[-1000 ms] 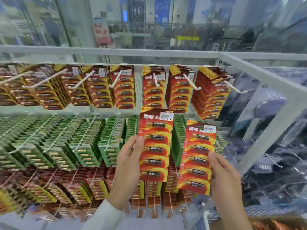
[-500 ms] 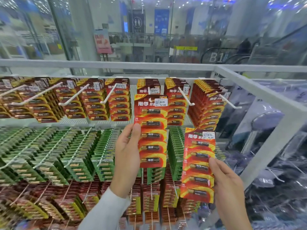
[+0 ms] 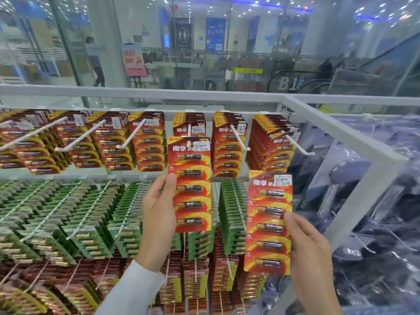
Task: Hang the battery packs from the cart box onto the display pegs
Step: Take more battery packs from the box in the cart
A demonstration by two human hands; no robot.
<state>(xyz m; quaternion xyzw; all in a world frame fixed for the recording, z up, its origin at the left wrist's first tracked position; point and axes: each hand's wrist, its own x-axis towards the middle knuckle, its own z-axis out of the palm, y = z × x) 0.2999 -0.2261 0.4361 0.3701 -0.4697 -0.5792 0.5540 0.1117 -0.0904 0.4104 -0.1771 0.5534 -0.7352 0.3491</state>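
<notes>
Battery packs crowd the display, and the upper red pack has its hang hole at the tip of a white top-row peg. The left hand pinches it at the left edge, thumb on the front and the other fingers hidden behind. The right hand grips the second red pack by its right edge, thumb across the front, lower and to the right, beside the green packs.
</notes>
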